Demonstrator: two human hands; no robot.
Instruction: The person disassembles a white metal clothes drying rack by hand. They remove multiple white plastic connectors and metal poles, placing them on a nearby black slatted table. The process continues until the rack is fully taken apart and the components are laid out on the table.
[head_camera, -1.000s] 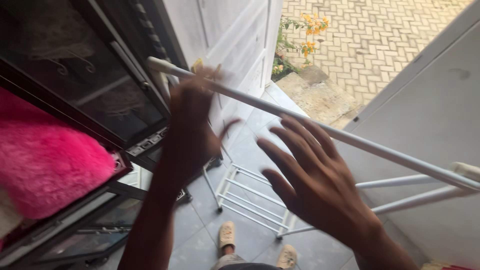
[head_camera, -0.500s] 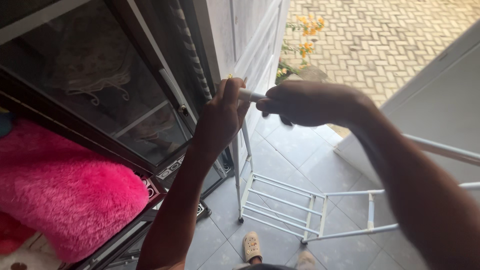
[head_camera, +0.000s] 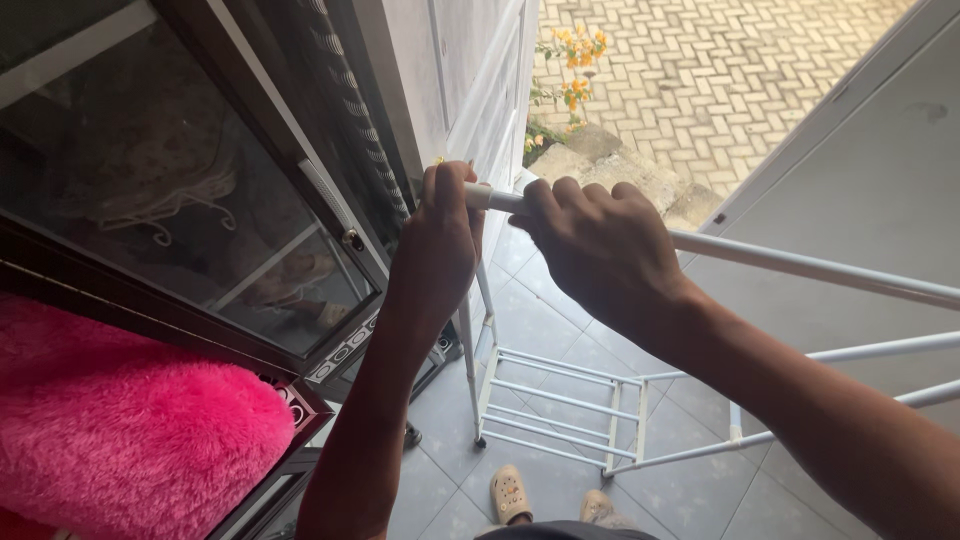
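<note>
A white metal drying rack (head_camera: 560, 400) stands on the grey tiled floor below me. Its top bar (head_camera: 800, 265) runs from the upper middle out to the right edge. My left hand (head_camera: 440, 240) is wrapped around the left end of that bar, close to the dark window frame. Right beside it, my right hand (head_camera: 600, 240) grips the same bar from above, fingers curled over it. The two hands nearly touch. My feet in pale slip-on shoes (head_camera: 510, 492) show at the bottom.
A dark-framed glass window (head_camera: 200, 200) with a grille fills the left. A fluffy pink rug (head_camera: 120, 430) lies over a frame at the lower left. A white panel (head_camera: 860, 170) stands at the right. Brick paving (head_camera: 720, 70) and orange flowers (head_camera: 575, 60) lie beyond.
One second ago both hands were open and reaching toward the bar. They then closed on it near its left end and have stayed there, with the view shifting slightly.
</note>
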